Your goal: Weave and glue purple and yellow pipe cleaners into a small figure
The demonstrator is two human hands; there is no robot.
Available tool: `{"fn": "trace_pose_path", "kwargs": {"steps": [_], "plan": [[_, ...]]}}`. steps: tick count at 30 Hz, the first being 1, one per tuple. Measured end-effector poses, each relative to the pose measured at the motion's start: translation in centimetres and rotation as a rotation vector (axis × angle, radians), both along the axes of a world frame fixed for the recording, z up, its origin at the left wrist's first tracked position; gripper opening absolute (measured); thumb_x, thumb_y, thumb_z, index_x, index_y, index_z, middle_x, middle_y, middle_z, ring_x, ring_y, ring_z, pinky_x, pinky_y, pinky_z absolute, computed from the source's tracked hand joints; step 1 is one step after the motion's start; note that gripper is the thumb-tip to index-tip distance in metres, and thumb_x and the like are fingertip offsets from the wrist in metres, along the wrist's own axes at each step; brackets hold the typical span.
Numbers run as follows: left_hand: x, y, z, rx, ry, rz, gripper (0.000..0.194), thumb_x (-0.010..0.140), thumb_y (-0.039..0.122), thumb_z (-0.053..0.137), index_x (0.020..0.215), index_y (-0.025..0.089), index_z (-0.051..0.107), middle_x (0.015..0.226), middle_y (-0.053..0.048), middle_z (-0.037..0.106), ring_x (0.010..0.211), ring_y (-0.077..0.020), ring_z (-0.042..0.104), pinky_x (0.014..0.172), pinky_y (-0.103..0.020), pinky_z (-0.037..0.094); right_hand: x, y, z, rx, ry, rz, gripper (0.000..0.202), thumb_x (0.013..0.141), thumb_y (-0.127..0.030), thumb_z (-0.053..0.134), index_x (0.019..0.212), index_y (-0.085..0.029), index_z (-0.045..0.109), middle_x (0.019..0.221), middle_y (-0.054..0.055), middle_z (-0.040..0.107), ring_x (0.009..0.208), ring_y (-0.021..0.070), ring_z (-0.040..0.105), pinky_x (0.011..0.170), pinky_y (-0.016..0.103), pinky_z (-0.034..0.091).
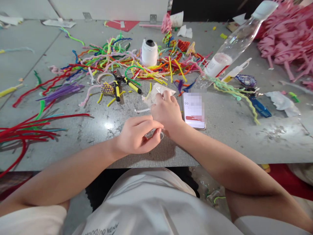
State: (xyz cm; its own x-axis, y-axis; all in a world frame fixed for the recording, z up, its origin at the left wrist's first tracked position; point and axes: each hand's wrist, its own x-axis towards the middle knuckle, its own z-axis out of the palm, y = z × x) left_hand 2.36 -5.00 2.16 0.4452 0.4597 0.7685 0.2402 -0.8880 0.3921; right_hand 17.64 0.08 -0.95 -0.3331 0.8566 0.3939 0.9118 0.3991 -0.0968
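My left hand (139, 135) is closed in a pinch near the table's front edge, with a thin pale string (162, 135) between thumb and forefinger. A loop of the string hangs by the fingertips. Just beyond it, my right hand (167, 111) reaches over a small clear bag (158, 90) of tiny whitish beads. Its fingers are bent down at the bag and the fingertips are hidden, so what they grip cannot be made out. A lit phone (194, 111) lies right beside my right hand. Yellow-handled pliers (124, 85) rest beyond my left hand.
A white thread spool (149, 54) stands among many coloured pipe cleaners (105, 62). At right, a plastic bottle (234, 45) stands near a small glue bottle (236, 70) and keys (254, 91). Pink ribbon strips (288, 42) are heaped far right; red pipe cleaners (29, 132) lie left.
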Motion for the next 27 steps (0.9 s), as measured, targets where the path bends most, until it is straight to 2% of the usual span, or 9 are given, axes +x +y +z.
{"fn": "trace_pose_path", "kwargs": {"steps": [5, 11, 16, 22, 27], "plan": [[0.0, 0.0, 0.1, 0.004, 0.013, 0.010, 0.012, 0.095, 0.010, 0.062, 0.099, 0.019, 0.068, 0.064, 0.006, 0.056, 0.050, -0.0066, 0.041, 0.048, -0.020, 0.039, 0.7, 0.1, -0.4, 0.104, -0.043, 0.021, 0.026, 0.094, -0.006, 0.056, 0.079, -0.017, 0.074, 0.106, 0.023, 0.070, 0.117, 0.0411, 0.056, 0.086, 0.057, 0.055], [0.0, 0.1, 0.1, 0.002, 0.009, -0.001, 0.013, 0.095, 0.008, 0.062, 0.099, 0.019, 0.068, 0.066, 0.005, 0.057, 0.051, -0.0063, 0.042, 0.048, -0.019, 0.039, 1.2, 0.3, -0.1, 0.034, -0.081, -0.001, 0.026, 0.093, -0.005, 0.059, 0.076, -0.017, 0.076, 0.100, 0.023, 0.071, 0.112, 0.0410, 0.058, 0.087, 0.059, 0.053], [0.0, 0.0, 0.1, 0.001, 0.013, -0.002, 0.012, 0.095, 0.008, 0.062, 0.098, 0.018, 0.068, 0.066, 0.005, 0.057, 0.051, -0.0060, 0.042, 0.048, -0.019, 0.039, 1.2, 0.5, 0.0, 0.074, -0.083, 0.021, 0.031, 0.094, -0.004, 0.052, 0.079, -0.016, 0.077, 0.098, 0.024, 0.072, 0.111, 0.0413, 0.058, 0.086, 0.060, 0.054], [0.0, 0.0, 0.1, 0.002, 0.024, 0.004, 0.013, 0.096, 0.009, 0.061, 0.099, 0.020, 0.068, 0.065, 0.006, 0.057, 0.050, -0.0064, 0.041, 0.048, -0.019, 0.039, 1.4, 0.5, -0.7, 0.112, -0.027, 0.049, 0.033, 0.098, -0.008, 0.048, 0.087, -0.017, 0.078, 0.099, 0.024, 0.071, 0.119, 0.0425, 0.055, 0.089, 0.061, 0.054], [0.0, 0.0, 0.1, -0.009, 0.025, 0.009, 0.013, 0.096, 0.009, 0.062, 0.099, 0.019, 0.068, 0.065, 0.006, 0.057, 0.050, -0.0063, 0.042, 0.048, -0.019, 0.038, 1.1, 0.0, 0.3, 0.061, -0.081, 0.036, 0.029, 0.095, -0.004, 0.052, 0.084, -0.016, 0.076, 0.103, 0.023, 0.072, 0.118, 0.0416, 0.057, 0.093, 0.061, 0.053]]}}
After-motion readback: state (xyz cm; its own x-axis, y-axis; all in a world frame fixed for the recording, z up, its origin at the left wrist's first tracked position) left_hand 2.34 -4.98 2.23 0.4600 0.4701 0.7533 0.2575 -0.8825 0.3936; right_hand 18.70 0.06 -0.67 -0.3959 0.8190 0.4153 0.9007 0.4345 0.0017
